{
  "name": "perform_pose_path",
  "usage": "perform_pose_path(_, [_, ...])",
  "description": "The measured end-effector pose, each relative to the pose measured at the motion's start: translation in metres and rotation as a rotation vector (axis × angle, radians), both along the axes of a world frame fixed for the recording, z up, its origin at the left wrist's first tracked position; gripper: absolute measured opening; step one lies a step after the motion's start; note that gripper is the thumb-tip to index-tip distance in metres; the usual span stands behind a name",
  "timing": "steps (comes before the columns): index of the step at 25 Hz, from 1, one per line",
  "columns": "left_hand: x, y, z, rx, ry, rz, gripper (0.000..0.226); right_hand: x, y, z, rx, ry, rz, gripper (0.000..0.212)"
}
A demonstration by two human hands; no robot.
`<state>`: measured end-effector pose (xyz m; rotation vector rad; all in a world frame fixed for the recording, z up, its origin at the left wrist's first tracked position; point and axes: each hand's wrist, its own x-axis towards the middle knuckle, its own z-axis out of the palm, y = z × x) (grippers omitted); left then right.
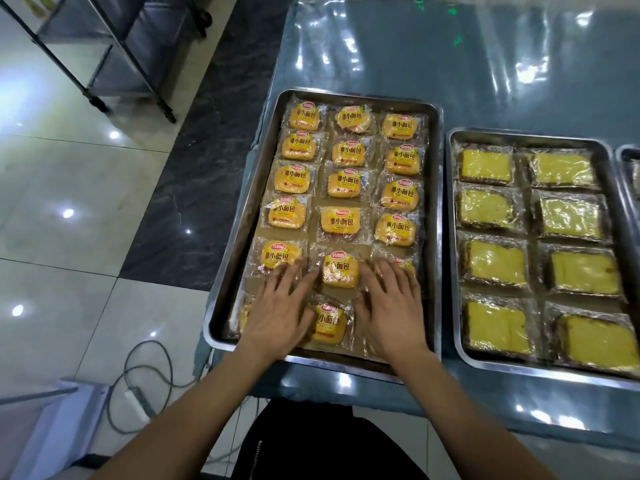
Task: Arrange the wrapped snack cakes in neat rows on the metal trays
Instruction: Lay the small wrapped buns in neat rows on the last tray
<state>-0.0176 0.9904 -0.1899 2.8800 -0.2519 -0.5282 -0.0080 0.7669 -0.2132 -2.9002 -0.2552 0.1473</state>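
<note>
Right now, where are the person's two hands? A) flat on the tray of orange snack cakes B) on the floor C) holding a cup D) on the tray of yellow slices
A: the left hand and right hand lie spread on the near rows of the tray of orange snack cakes.

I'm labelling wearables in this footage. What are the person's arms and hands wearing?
Nothing visible: both forearms are bare, with no sleeves reaching them. The left hand and right hand have no gloves, rings, watch or bracelets showing. Dark clothing shows below.
</note>
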Motion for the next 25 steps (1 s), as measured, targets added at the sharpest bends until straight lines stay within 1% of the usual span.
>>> perform_pose_path(3, [-0.008,-0.026,0.003,-0.018,-0.01,-0.085,0.062,0.002,-0.022,-0.005,-0.048,0.027,-0.049,0.06])
perform_pose_path(5, [-0.01,-0.038,0.001,-0.006,0.018,-0.091,0.06,-0.002,-0.028,-0.01,-0.055,0.061,-0.029,0.06])
perform_pose_path(8, [-0.012,-0.045,-0.007,0.028,0.077,-0.098,0.062,-0.009,-0.03,-0.014,-0.033,0.06,-0.023,0.06])
perform_pose_path(12, [-0.014,-0.042,-0.008,0.024,0.071,-0.103,0.063,-0.009,-0.028,-0.011,-0.006,0.021,-0.034,0.06])
perform_pose_path(15, [-0.025,-0.031,0.002,0.021,0.017,-0.057,0.063,-0.019,-0.016,-0.004,0.065,-0.037,0.006,0.056])
perform_pose_path(17, [-0.041,-0.015,0.011,0.019,-0.069,0.014,0.06,-0.035,0.002,0.001,0.14,-0.034,0.066,0.051])
perform_pose_path(19, [-0.061,0.008,0.013,-0.002,-0.177,0.085,0.052,-0.055,0.023,0.002,0.181,-0.05,0.129,0.045])
perform_pose_path(21, [-0.082,0.03,0.009,-0.026,-0.174,0.085,0.046,-0.071,0.039,-0.003,0.195,-0.06,0.147,0.042])
perform_pose_path(22, [-0.089,0.037,0.006,-0.024,-0.148,0.049,0.045,-0.078,0.045,-0.005,0.181,-0.045,0.135,0.042])
perform_pose_path(25, [-0.094,0.049,-0.002,0.012,-0.078,-0.065,0.052,-0.086,0.052,-0.006,0.084,0.006,0.09,0.046])
